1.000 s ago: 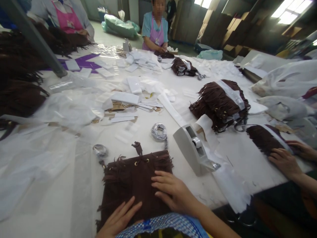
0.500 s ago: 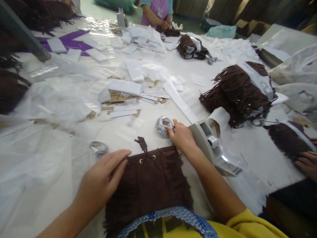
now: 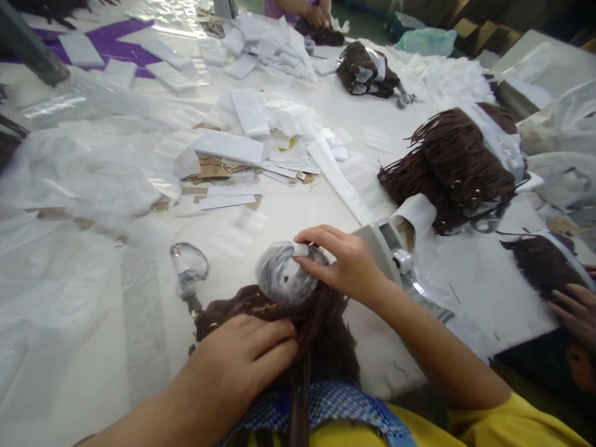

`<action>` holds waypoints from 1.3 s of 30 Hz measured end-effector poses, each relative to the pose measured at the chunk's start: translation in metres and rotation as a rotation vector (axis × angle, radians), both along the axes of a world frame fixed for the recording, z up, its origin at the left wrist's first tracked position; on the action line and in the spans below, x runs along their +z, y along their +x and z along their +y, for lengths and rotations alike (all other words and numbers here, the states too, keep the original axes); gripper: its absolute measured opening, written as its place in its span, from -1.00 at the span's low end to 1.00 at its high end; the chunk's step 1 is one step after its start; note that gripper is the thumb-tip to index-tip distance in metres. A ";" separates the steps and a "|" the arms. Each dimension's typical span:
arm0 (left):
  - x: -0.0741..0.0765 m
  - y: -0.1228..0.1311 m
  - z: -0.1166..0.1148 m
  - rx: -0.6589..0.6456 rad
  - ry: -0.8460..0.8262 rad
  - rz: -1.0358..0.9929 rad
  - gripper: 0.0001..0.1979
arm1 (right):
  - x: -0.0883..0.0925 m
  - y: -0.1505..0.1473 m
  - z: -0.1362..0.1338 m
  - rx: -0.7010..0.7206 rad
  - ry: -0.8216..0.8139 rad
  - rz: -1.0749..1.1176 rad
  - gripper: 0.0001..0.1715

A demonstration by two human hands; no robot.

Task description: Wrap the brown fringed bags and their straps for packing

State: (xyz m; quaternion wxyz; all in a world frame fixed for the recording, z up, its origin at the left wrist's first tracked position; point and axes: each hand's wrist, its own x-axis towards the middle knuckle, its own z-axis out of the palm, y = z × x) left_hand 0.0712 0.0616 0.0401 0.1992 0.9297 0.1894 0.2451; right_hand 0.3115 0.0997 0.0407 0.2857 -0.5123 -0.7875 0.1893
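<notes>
A dark brown fringed bag (image 3: 326, 338) lies at the table's near edge against my body, its top gathered and apparently parted. My left hand (image 3: 246, 360) is closed on the bag's near side with curled fingers; the fingertips are partly hidden in the brown material. My right hand (image 3: 342, 261) pinches a round coil wrapped in clear plastic (image 3: 282, 276), just over the bag's top. A white piece shows under the right fingers. Left of the bag lies a looped strap end in clear wrap (image 3: 189, 264), with a metal clasp.
A grey tape dispenser (image 3: 379, 239) stands behind my right wrist. Stacked brown fringed bags (image 3: 459, 161) lie to the right, near another person's hand (image 3: 575, 307). White cards (image 3: 228, 146), paper strips and plastic sheets (image 3: 84, 167) spread over the table. Another person's hands (image 3: 319, 13) work at the far side.
My right hand has lifted the wrapped coil from the table to the bag's top. My left hand has moved right onto the bag, whose top is now bunched instead of flat.
</notes>
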 end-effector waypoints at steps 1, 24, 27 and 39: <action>0.002 0.000 -0.003 -0.022 0.032 -0.001 -0.75 | 0.002 -0.002 0.000 0.088 -0.009 -0.032 -0.77; -0.032 -0.006 0.020 0.362 -0.229 0.175 -0.74 | 0.005 -0.002 0.000 0.487 -0.555 -0.278 -0.41; -0.050 -0.001 0.025 0.451 -0.176 0.343 -0.68 | -0.013 -0.011 0.002 0.471 -0.585 -0.383 -0.56; -0.023 -0.011 -0.044 0.513 -0.086 -0.199 -0.87 | -0.036 -0.021 -0.020 0.049 -0.425 -0.332 -0.46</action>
